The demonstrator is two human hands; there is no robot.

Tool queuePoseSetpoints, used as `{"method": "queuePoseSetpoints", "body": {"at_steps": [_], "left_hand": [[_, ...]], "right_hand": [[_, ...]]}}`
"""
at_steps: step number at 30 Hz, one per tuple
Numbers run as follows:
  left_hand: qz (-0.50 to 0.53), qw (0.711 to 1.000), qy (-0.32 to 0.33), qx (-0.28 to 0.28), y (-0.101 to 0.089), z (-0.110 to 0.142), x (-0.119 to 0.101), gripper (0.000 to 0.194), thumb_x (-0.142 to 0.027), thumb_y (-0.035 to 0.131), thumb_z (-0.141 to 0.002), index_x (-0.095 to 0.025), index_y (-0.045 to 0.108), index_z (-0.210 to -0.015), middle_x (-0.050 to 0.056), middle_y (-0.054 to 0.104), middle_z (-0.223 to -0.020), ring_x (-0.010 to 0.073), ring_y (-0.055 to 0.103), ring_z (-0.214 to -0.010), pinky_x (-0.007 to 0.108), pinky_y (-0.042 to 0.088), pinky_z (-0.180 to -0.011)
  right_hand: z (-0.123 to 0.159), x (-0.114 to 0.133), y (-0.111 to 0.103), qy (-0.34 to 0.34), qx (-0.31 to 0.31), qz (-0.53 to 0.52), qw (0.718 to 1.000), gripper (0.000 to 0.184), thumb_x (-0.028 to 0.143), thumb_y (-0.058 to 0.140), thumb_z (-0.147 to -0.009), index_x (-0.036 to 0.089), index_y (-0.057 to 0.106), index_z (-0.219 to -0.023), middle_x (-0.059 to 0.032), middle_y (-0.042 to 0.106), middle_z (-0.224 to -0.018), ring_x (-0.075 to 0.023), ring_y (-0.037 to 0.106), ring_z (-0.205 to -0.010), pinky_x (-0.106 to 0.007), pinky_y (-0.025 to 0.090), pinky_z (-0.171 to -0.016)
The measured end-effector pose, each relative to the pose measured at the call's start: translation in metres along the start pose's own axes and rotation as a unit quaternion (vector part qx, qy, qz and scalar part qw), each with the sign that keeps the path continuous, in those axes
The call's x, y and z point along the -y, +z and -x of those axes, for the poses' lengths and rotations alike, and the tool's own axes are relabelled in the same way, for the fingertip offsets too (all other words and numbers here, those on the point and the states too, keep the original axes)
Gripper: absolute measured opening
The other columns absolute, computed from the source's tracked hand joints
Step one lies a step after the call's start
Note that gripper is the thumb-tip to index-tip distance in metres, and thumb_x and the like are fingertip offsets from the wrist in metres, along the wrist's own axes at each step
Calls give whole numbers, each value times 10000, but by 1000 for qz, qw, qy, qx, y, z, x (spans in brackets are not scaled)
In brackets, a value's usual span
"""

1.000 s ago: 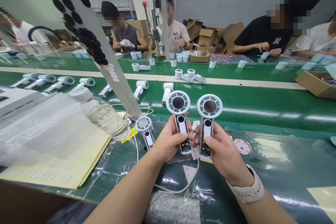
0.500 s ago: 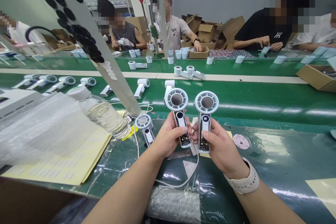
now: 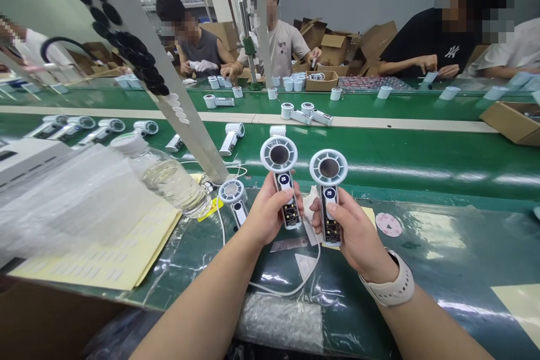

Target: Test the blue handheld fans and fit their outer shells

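Observation:
Two white handheld fans are held side by side above the bench, their round heads up and circuit boards bare on the handles. My left hand [image 3: 270, 211] is wrapped round the left handheld fan [image 3: 288, 202], thumb on its front. My right hand [image 3: 352, 228] grips the right handheld fan [image 3: 329, 202] the same way, its thumb just below the display. Both small round displays are lit and read 20. To the left, a third handheld fan [image 3: 234, 197] stands on the bench, its display dark, beside a white cable [image 3: 291, 294].
A water bottle [image 3: 169, 180] lies tilted on plastic sheeting and yellow sticker sheets [image 3: 97, 267] at left. A slanted post [image 3: 185, 124] carries black discs. Beyond runs a green conveyor [image 3: 400, 152] with several fans. Co-workers sit behind it. Bubble wrap [image 3: 280, 326] lies at the near edge.
Both displays were dark a second ago; the right one lit first, then the left. My hands have kept their grips and shifted only slightly. A co-worker opposite has moved their arms.

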State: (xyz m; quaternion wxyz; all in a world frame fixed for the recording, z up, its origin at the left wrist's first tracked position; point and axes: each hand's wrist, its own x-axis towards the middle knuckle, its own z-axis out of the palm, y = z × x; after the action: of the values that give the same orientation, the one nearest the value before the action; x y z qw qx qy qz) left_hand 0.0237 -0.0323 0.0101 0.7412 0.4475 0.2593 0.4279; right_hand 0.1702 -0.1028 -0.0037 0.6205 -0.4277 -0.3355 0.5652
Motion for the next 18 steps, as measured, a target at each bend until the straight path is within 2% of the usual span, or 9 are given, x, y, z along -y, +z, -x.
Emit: {"method": "queuePoseSetpoints", "body": {"at_steps": [4, 9, 14, 18], "left_hand": [[-9, 998, 18, 65, -2, 0, 2, 415, -346, 729, -750, -216, 493, -1067, -27, 595, -803, 137, 595, -646, 309, 494, -625], [-26, 999, -2, 38, -4, -4, 7, 352, -345, 727, -766, -207, 505, -1002, -11, 620, -769, 146, 603, -652, 313, 491, -648], [-2, 997, -11, 74, 0, -4, 5, 372, -349, 736, -761, -215, 511, -1025, -7, 621, -743, 170, 613, -630, 340, 502, -625], [2, 999, -4, 47, 2, -3, 5, 335, -313, 733, -747, -225, 515, -986, -16, 613, -756, 165, 593, -613, 355, 498, -623]], "right_hand": [[2, 3, 0, -21, 30, 4, 999, 292, 486, 708, -825, 217, 618, -892, -13, 647, -790, -142, 581, -636, -288, 506, -569], [0, 2, -2, -22, -11, 11, 1000, 287, 471, 712, -817, 232, 608, -940, -14, 659, -844, -151, 603, -660, -305, 521, -586], [-3, 1, -2, -18, 6, -2, 1000, 286, 489, 707, -806, 232, 605, -879, -11, 644, -821, -154, 583, -653, -317, 512, -591], [-2, 3, 1, -18, 9, 5, 1000, 243, 458, 689, -826, 241, 606, -899, -12, 630, -803, -169, 561, -634, -343, 487, -593]]}}
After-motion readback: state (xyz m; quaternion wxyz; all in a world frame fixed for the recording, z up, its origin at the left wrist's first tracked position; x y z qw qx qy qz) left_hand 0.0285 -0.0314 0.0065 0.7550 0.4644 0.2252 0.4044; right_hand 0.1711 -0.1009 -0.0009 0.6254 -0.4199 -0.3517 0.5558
